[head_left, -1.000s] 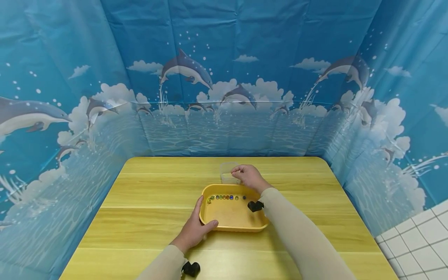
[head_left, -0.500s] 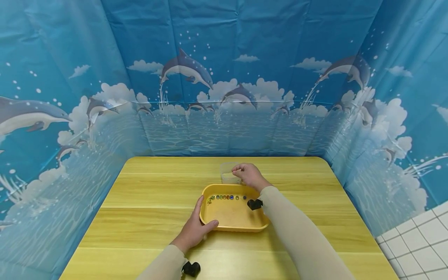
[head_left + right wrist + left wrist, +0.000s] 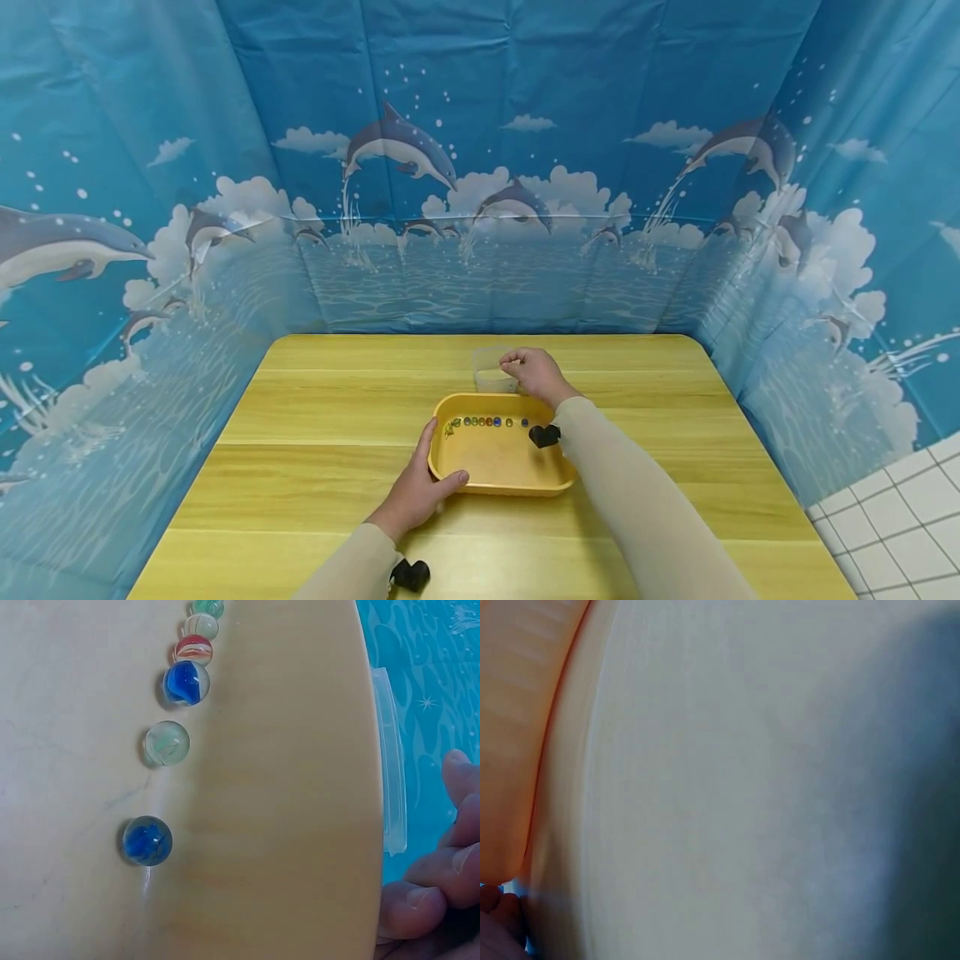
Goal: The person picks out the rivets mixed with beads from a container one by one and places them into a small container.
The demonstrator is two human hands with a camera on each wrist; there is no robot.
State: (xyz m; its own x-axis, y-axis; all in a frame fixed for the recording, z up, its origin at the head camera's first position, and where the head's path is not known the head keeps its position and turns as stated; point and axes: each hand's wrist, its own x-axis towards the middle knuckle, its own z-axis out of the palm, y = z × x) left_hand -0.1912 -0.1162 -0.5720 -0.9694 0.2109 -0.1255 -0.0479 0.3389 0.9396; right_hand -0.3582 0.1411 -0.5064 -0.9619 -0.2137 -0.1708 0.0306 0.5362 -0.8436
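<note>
A yellow plastic tray (image 3: 495,467) lies on the table, with a row of several glass marbles (image 3: 489,422) along its far side. My left hand (image 3: 420,483) grips its left end, the thumb over the front rim and the fingers along the outer side. In the right wrist view a blue marble (image 3: 148,841) and a pale green marble (image 3: 166,743) lie apart from the closer row. My right hand (image 3: 536,373) hovers at a clear container (image 3: 491,382) behind the tray, thumb and forefinger close together. Whether anything sits between these fingertips is hidden.
The yellow wood-grain table (image 3: 337,467) extends around the tray. A blue curtain with dolphins (image 3: 480,167) hangs along its back and sides. White tiles (image 3: 900,508) show at lower right. A small yellow piece (image 3: 449,430) lies in the tray's left corner.
The right hand has shifted very slightly to the right at the clear container. The left hand, tray and marbles stay as they were.
</note>
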